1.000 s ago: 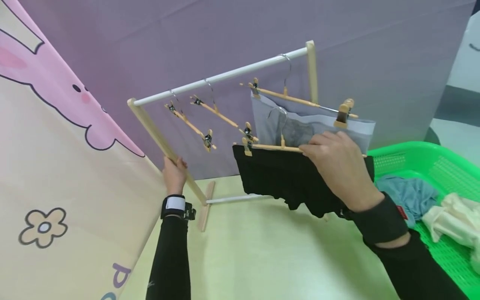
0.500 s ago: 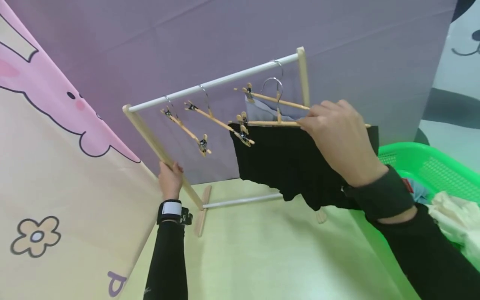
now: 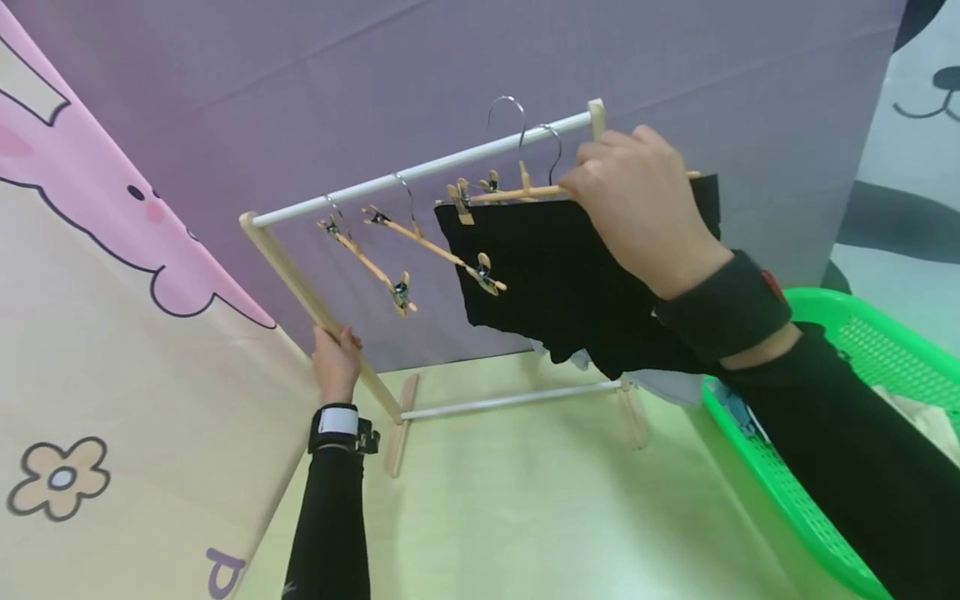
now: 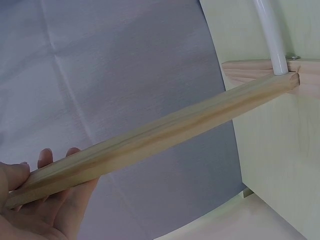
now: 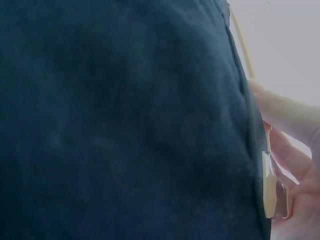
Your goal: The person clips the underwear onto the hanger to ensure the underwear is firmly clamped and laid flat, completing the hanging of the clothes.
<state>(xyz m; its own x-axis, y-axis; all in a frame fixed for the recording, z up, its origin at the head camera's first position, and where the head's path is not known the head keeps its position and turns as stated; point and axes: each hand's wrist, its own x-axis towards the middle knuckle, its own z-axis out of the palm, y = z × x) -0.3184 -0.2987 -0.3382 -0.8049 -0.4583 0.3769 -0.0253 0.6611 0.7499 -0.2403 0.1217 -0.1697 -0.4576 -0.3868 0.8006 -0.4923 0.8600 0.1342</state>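
In the head view my right hand (image 3: 645,208) grips the bar of a wooden clip hanger (image 3: 517,194), from which a black garment (image 3: 555,275) hangs. The hanger's metal hook (image 3: 510,100) stands level with the rack's white rail (image 3: 450,160) or just above; whether it touches, I cannot tell. A wooden clip (image 5: 270,185) pinches the cloth in the right wrist view, beside my fingers. My left hand (image 3: 336,362) holds the rack's left wooden post (image 3: 292,275). Behind the black garment, another hanger with light grey cloth (image 3: 667,387) is mostly hidden.
Two bare clip hangers, one left (image 3: 367,258) and one nearer the middle (image 3: 431,242), hang from the rail. A green basket (image 3: 817,517) with clothes stands at the right. A purple-grey backdrop (image 3: 225,100) is behind the rack, which stands on a pale tabletop (image 3: 510,508).
My right hand has raised the hanger with the black garment, its hook going from below the rail to rail height. The grey garment behind is now mostly covered. My left hand keeps its hold.
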